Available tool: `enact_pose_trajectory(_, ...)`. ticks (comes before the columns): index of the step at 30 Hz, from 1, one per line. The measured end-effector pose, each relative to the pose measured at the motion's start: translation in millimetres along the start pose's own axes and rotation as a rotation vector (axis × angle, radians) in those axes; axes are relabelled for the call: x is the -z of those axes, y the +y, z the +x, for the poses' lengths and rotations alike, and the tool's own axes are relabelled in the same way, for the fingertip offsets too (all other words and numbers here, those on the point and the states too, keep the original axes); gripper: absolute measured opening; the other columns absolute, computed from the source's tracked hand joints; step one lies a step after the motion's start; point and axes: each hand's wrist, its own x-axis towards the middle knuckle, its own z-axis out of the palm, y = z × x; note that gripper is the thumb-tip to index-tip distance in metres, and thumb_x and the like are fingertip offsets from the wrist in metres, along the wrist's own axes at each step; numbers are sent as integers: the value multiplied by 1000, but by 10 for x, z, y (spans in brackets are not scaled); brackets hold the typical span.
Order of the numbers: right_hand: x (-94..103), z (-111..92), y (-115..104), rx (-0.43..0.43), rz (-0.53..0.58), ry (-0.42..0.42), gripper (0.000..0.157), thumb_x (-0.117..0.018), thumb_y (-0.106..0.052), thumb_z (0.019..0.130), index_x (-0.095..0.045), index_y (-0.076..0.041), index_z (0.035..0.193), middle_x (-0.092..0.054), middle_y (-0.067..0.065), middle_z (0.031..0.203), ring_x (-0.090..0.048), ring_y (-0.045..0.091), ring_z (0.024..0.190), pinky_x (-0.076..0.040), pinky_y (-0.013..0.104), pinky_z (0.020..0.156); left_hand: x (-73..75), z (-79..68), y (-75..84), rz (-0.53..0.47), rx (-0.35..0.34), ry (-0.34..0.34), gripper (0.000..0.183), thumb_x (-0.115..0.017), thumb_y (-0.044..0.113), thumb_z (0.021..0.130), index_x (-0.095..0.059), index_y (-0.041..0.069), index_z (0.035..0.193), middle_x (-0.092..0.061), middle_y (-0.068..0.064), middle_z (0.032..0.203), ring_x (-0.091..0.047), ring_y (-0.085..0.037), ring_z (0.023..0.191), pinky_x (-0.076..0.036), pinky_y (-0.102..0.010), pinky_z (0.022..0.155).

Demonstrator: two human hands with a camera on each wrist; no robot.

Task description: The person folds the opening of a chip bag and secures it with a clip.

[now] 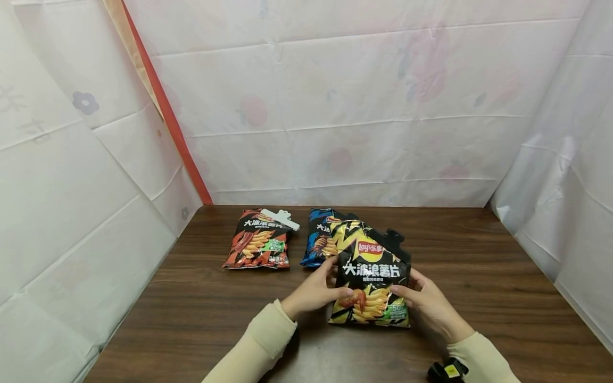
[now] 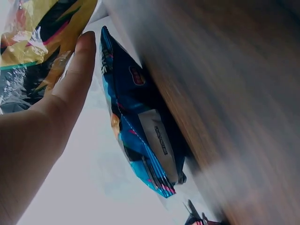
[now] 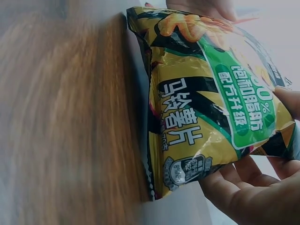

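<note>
Both hands hold a yellow and black bag of potato chips (image 1: pixel 371 268) by its two sides, thumbs on its front. My left hand (image 1: pixel 313 290) grips its left edge, while my right hand (image 1: pixel 433 306) grips the right edge. A black clip (image 1: pixel 394 240) sits across the bag's upper right corner. In the right wrist view the bag's lower end stands close over the table, with the right hand's fingers (image 3: pixel 234 187) behind it. Partly covered by the yellow bag, a blue chip bag (image 1: pixel 316 239) lies just beyond the left hand.
A red chip bag (image 1: pixel 258 242) lies at the left on the brown wooden table (image 1: pixel 215 319), a white clip (image 1: pixel 280 218) across its upper right corner. White patterned sheets (image 1: pixel 335 106) hang behind the table and at both sides. A black wrist device (image 1: pixel 447 371) is near the right sleeve.
</note>
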Motion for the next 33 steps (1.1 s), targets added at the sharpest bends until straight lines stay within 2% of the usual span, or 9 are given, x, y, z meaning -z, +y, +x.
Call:
enact_pose_trajectory(5,57,-10,-11,-26,13,36,60,-66,-14,94,-39,-1,145,-55,2,109,-52,8,81,-47,22,65,-42,50,6,26,-15,-21,88,-74,42,86,-25,18,155,-49,-13,140,-54,-25,121,-47,-44,97)
enact_pose_trajectory(8,100,-15,-18,-32,25,40,61,-65,-14,95,-36,0,146,-53,3,111,-57,9,94,-52,24,76,-76,78,12,32,1,-27,88,-73,43,87,-24,19,156,-47,-14,142,-54,-28,124,-46,-45,99)
enact_pose_trajectory(13,175,-14,-16,-41,41,47,67,-63,-15,96,-28,1,150,-53,3,116,-60,9,99,-54,27,83,-141,123,42,54,23,-38,86,-70,47,89,-24,20,156,-46,-16,145,-53,-31,126,-46,-47,100)
enact_pose_trajectory(17,233,-9,-16,-39,49,42,70,-62,-16,97,-23,1,153,-53,1,119,-61,8,102,-54,29,85,-189,156,67,80,24,-38,85,-66,49,91,-21,19,156,-45,-18,147,-53,-33,127,-47,-46,100)
enact_pose_trajectory(24,332,-2,-7,-51,37,77,72,-62,-18,97,-21,0,154,-57,-5,113,-63,6,98,-55,32,82,-283,228,95,89,8,-35,83,-64,45,93,-18,20,157,-44,-20,148,-56,-32,125,-50,-43,96)
enact_pose_trajectory(33,492,5,16,-57,76,111,74,-62,-21,98,-17,-1,153,-59,-20,108,-61,-1,99,-54,28,82,-392,331,179,76,-8,-37,80,-64,38,95,-17,22,157,-41,-15,152,-55,-32,127,-54,-38,88)
